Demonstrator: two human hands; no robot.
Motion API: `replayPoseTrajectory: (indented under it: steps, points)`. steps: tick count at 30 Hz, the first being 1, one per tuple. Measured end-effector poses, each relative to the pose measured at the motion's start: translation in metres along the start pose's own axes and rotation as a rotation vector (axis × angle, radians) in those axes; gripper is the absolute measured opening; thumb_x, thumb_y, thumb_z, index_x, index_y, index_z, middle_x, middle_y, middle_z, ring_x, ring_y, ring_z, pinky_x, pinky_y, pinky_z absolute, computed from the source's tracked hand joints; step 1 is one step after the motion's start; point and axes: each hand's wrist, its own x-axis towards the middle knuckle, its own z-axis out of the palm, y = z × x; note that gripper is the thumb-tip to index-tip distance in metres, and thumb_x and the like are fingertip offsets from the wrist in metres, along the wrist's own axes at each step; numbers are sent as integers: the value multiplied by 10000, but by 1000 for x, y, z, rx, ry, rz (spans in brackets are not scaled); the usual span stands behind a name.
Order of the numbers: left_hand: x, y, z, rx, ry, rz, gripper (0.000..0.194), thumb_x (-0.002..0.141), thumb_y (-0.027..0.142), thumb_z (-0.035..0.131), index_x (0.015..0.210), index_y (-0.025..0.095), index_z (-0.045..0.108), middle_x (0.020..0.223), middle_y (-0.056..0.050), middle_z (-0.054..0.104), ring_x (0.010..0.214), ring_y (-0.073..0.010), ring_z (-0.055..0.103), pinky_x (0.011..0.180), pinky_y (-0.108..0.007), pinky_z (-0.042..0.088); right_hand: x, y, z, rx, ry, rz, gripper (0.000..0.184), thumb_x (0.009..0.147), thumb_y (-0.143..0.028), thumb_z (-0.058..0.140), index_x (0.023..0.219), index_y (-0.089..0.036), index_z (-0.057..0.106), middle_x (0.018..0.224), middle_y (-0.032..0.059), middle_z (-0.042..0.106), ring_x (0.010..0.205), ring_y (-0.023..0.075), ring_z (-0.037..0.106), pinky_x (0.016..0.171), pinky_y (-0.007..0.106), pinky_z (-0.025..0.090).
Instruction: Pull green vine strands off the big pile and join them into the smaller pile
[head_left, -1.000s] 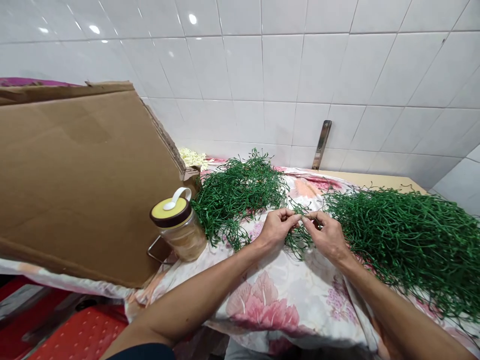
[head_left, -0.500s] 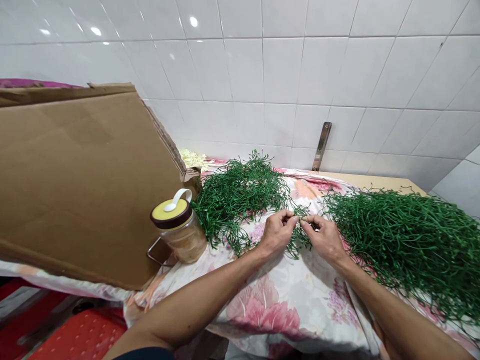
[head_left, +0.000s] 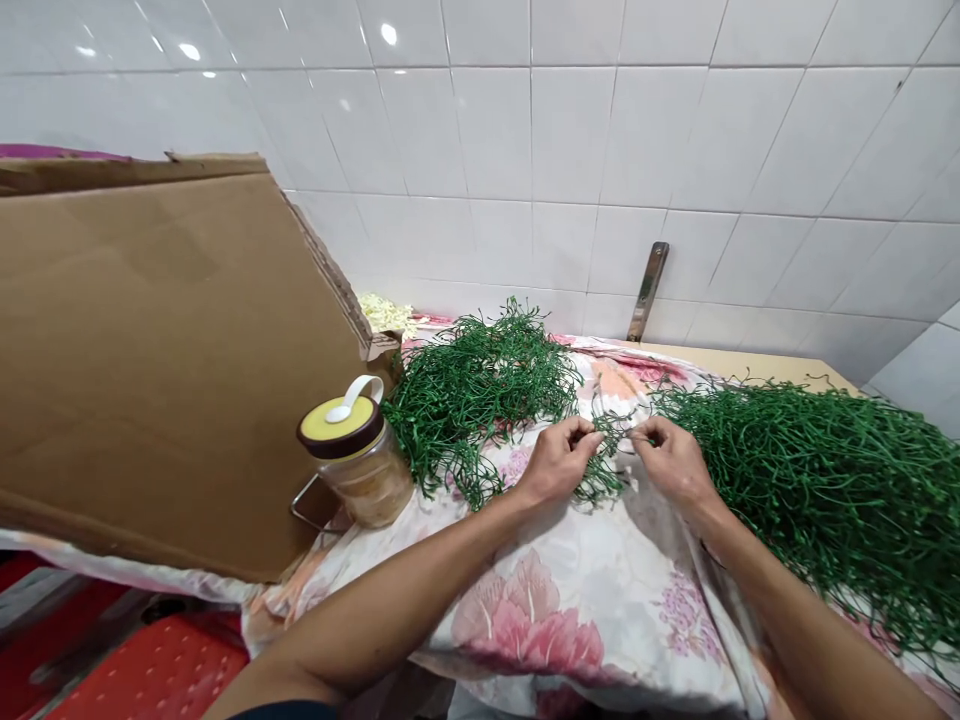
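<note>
my left fingers (head_left: pixel 581 437) hide where the green strands (head_left: pixel 825 480) pass | strands cut off right | pale heap (head_left: pixel 384 314) behind cardboard sheet (head_left: pixel 172 350), too small to tell

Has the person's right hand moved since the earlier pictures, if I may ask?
Yes, the right hand has shifted rightward, away from the left hand, judged against the metal wall bracket.

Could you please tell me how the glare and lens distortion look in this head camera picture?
In the head view, bright glare spots mark the white wall tiles near the top, the tile lines lean and bow towards the edges, and the left hand and right hand look fairly sharp.
</note>
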Motion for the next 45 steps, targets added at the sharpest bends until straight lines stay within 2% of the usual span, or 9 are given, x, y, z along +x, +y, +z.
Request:
replayPoseTrajectory:
  steps: [5,8,11,16,22,28,36,41,45]
  points:
    - [12,-8,-7,-251,-13,-214,350,759,459,705,653,151,575,634,-5,543,586,-102,431,580,-255,295,3,-13,-33,267,134,-149,160,864,-322,653,932,-177,662,1004,87,741,912,208,700,843,348,545]
    - [12,-6,-8,-356,-50,-295,375,708,473,748,637,152,568,634,-7,543,558,-90,405,551,-251,268,-2,-28,-44,455,131,-170,177,890,-345,670,932,-180,622,928,76,727,788,186,708,764,356,591]
    - [11,-2,-8,-373,-84,-316,351,697,444,758,643,150,574,640,-7,540,549,-85,401,539,-249,255,-9,-42,-45,525,0,-153,187,894,-350,681,924,-185,600,784,32,687,643,153,660,616,311,593]
    - [11,-3,-7,-361,-100,-286,359,726,455,746,648,150,573,637,-5,535,557,-86,411,548,-249,268,-17,-48,-38,593,-217,-88,250,904,-414,665,975,-181,607,705,5,646,605,152,636,520,286,572]
    - [8,-5,-6,-213,-170,-228,420,767,541,716,667,147,614,644,-24,561,579,-101,437,566,-257,296,-11,-30,-22,429,-417,10,312,889,-483,647,874,-172,630,550,-46,542,408,89,465,390,217,418]
    - [3,-4,0,-199,-190,-213,408,764,539,711,697,144,636,644,-17,560,582,-99,453,574,-249,320,-11,-27,-15,318,-575,43,325,871,-482,623,832,-163,672,483,-58,490,366,87,424,371,209,360]
    - [3,-7,3,-149,-181,-169,325,775,454,682,708,142,622,619,0,527,580,-102,430,560,-242,317,-12,-22,-8,156,-484,15,274,842,-439,620,771,-179,666,533,-48,517,355,97,459,353,215,340]
    - [1,-13,7,-85,-84,-120,212,821,343,612,730,153,591,661,14,510,622,-107,428,589,-244,323,-16,-27,-7,29,-406,-64,227,835,-382,580,764,-189,676,629,-17,619,387,97,473,397,226,358]
    - [-2,-14,9,-9,-35,-120,182,845,316,572,754,160,586,683,11,526,639,-118,447,612,-248,344,-17,-29,-4,-30,-358,-76,215,828,-352,557,752,-190,676,606,-5,642,456,128,528,461,236,373]
